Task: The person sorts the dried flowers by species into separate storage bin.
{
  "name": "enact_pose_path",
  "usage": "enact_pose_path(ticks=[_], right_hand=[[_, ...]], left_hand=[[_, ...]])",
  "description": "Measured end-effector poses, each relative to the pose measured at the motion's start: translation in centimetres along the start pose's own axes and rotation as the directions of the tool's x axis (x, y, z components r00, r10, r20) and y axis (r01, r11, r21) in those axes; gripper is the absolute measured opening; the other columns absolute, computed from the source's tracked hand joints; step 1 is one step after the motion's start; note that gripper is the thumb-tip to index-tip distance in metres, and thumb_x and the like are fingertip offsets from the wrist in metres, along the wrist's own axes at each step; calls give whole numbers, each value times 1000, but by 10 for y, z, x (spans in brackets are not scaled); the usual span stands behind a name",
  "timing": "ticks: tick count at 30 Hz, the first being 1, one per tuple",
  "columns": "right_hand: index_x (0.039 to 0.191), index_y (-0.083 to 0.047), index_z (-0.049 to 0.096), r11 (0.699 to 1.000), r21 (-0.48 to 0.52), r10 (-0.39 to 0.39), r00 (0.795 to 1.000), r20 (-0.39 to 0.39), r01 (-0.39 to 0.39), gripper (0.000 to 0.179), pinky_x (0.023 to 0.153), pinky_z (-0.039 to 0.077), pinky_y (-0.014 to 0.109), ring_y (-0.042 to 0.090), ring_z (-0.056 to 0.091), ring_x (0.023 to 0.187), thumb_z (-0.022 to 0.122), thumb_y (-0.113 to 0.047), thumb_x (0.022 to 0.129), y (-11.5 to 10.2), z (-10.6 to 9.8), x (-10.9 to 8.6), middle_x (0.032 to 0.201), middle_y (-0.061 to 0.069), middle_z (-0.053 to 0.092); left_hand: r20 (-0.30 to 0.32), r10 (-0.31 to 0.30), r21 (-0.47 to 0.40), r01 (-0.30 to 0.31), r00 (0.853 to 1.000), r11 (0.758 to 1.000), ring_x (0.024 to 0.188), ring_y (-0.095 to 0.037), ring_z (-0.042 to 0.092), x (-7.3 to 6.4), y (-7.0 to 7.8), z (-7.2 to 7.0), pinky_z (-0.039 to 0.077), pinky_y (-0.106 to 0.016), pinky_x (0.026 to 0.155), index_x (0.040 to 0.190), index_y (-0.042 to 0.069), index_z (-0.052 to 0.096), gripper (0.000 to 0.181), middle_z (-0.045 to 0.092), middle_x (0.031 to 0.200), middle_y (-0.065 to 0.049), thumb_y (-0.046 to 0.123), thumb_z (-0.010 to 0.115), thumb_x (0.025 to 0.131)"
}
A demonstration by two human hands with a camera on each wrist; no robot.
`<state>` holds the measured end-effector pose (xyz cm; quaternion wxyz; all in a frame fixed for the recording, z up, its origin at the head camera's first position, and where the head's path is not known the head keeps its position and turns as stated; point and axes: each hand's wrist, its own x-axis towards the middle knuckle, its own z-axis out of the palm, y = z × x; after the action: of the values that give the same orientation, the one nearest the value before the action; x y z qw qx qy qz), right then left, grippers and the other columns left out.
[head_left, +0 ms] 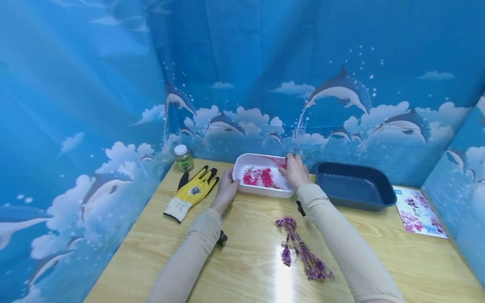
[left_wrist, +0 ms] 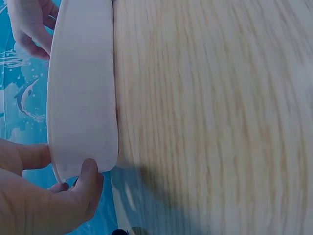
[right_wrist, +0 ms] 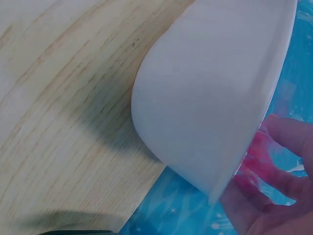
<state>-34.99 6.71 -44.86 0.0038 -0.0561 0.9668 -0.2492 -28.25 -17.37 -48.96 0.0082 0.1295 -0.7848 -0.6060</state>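
A white rectangular basin stands near the table's back edge, with pink dried flowers lying inside it. My left hand grips its left end, the thumb pressed on the outer wall in the left wrist view. At the right end, my right hand reaches over the rim. Its curled fingers pinch more pink dried flowers, seen in the right wrist view; the wall hides part of them. Nearer the front lies a bundle of purple dried flowers, tied with a band.
Right of the white basin is a dark blue basin, with a floral printed card beyond it. To the left lie yellow-and-black work gloves and a white-capped jar. A dolphin-print curtain hangs behind the table.
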Motion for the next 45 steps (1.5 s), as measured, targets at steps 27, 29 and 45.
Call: enact_pose_path(ticks=[27, 29, 45], right_hand=[[155, -5, 42, 996, 65, -51, 984, -170, 63, 54, 97, 54, 64, 47, 59, 124, 55, -28, 108, 46, -56, -34, 146, 27, 52], [157, -5, 40, 996, 73, -44, 981, -190, 59, 55, 91, 54, 63, 46, 58, 121, 54, -30, 109, 58, -62, -39, 145, 28, 51], [164, -2, 26, 977, 125, 205, 921, -331, -172, 66, 102, 39, 72, 59, 33, 135, 49, -29, 108, 169, -105, -78, 158, 38, 31]], left_hand=[[-11, -35, 3, 35, 999, 999, 150, -39, 46, -1, 1, 3, 44, -47, 125, 162, 4, 34, 61, 44, 163, -22, 8, 54, 105], [-15, -44, 5, 44, 999, 999, 151, -39, 45, -1, 2, 2, 44, -48, 126, 162, 4, 32, 62, 43, 164, -22, 9, 54, 105], [-35, -64, -26, 64, 997, 998, 152, -38, 43, -2, 6, 5, 40, -48, 128, 161, 7, 37, 62, 44, 164, -20, 8, 55, 102]])
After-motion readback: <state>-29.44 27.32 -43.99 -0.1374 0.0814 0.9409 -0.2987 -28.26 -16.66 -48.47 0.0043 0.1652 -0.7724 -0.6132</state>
